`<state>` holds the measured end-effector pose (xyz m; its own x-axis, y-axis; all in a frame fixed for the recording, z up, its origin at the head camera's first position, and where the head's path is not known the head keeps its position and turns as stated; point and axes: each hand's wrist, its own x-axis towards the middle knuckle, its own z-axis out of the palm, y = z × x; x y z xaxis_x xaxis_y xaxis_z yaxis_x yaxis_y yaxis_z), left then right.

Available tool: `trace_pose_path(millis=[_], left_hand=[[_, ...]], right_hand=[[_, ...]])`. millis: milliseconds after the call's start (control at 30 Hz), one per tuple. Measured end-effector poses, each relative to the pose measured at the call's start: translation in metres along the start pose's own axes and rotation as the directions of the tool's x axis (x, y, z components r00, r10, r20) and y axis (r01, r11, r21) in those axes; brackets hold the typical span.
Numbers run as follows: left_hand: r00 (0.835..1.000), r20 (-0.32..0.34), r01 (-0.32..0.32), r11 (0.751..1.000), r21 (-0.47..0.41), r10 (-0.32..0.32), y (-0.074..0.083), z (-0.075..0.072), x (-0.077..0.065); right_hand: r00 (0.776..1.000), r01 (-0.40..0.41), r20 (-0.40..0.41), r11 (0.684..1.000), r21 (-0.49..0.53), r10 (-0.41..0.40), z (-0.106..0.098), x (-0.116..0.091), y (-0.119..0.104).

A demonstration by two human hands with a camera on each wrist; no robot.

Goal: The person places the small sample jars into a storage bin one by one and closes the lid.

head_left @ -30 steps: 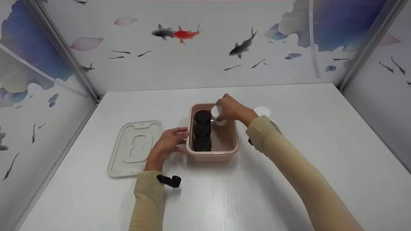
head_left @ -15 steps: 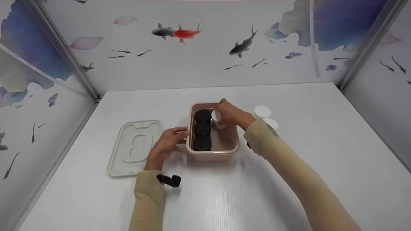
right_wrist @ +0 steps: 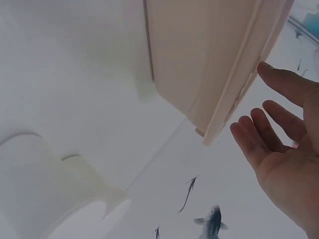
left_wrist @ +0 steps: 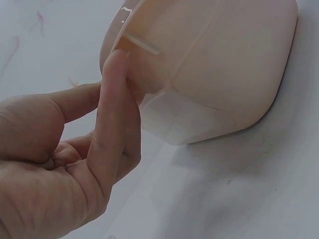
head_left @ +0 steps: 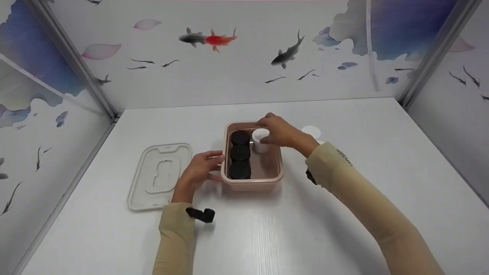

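Observation:
A pink plastic bin (head_left: pixel 252 182) stands mid-table. Three round black-topped containers (head_left: pixel 240 152) line its left side. A white cylindrical jar (head_left: pixel 261 144) stands upright in its far right part. Right beside that jar is my right hand (head_left: pixel 282 131), its thumb and fingers spread apart at the jar's right side; whether they still touch it is hard to tell. The right wrist view shows the right hand (right_wrist: pixel 286 124) by the bin's rim, fingers relaxed. My left hand (head_left: pixel 200 168) touches the bin's left rim and wall with fairly straight fingers (left_wrist: pixel 113 89).
A pale rectangular lid (head_left: pixel 151 194) lies left of the bin. Two white cylinders stand to the bin's right: one white cylinder (head_left: pixel 311 131) shows its top, the other is mostly behind the right sleeve (head_left: pixel 332 164). Printed panels enclose the table.
The white jar, earlier in my right hand's grip, now stands upright in the bin. The right hand has loosened and drawn slightly right. The left hand stays in place.

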<state>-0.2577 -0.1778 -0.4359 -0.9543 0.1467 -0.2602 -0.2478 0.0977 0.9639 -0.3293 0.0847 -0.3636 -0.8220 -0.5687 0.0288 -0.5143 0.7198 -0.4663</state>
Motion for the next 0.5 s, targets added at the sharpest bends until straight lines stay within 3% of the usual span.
trace_pose_path(millis=[167,500], left_hand=[[1.0,0.0,0.004,1.0,0.001,-0.004,0.001,0.001,0.0],[1.0,0.0,0.001,1.0,-0.014,-0.001,0.0,0.0,0.0]], right_hand=[[0.994,0.01,-0.112,0.989,0.15,0.007,0.004,-0.017,-0.009],[0.953,0.081,-0.304,0.948,0.309,0.018,0.01,-0.05,-0.019]])
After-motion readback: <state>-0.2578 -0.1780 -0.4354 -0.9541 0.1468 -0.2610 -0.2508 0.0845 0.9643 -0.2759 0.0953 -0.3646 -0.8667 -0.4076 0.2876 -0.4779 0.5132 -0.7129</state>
